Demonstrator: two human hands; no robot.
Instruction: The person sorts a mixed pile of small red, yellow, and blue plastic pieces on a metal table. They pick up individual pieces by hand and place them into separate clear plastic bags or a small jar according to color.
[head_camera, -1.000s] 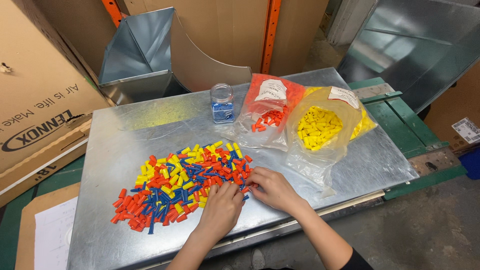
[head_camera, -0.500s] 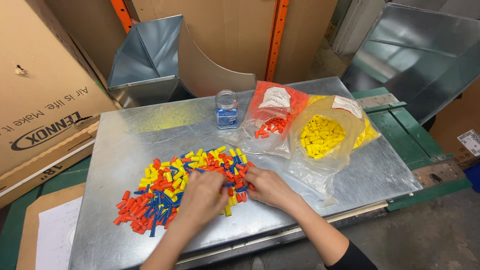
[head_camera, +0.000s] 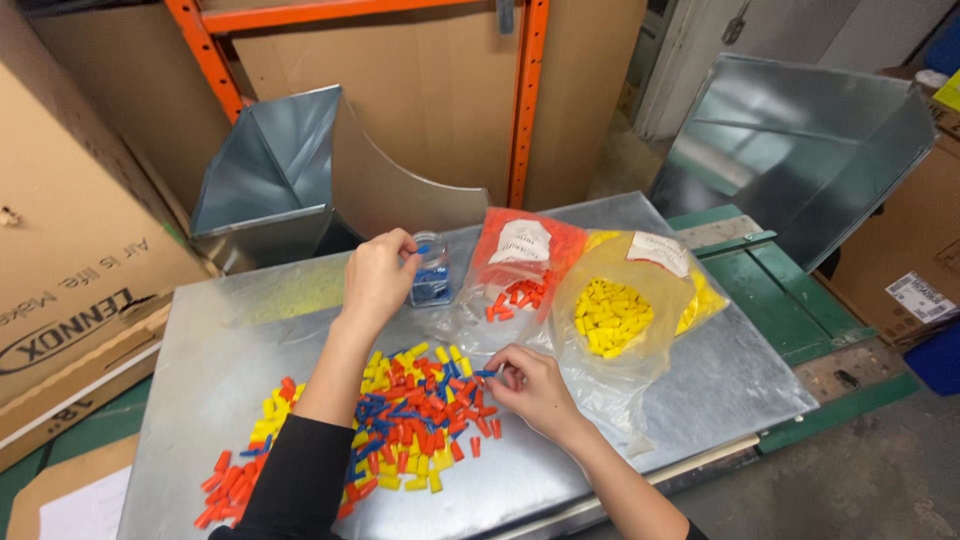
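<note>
Left hand (head_camera: 378, 275) at blue-filled jar (head_camera: 432, 272)

Probably a workshop storeroom: orange racking (head_camera: 527, 100), sheet-metal ducting (head_camera: 270, 170), cardboard boxes (head_camera: 70, 250), galvanised worktable (head_camera: 230, 340).

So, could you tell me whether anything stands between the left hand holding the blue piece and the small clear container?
Nothing visible does. The left hand holds a blue piece right above the open small clear container; the bag of orange pieces lies beside it.

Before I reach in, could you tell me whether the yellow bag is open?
Open: the yellow bag lies with its mouth spread, yellow pieces showing inside.
</note>
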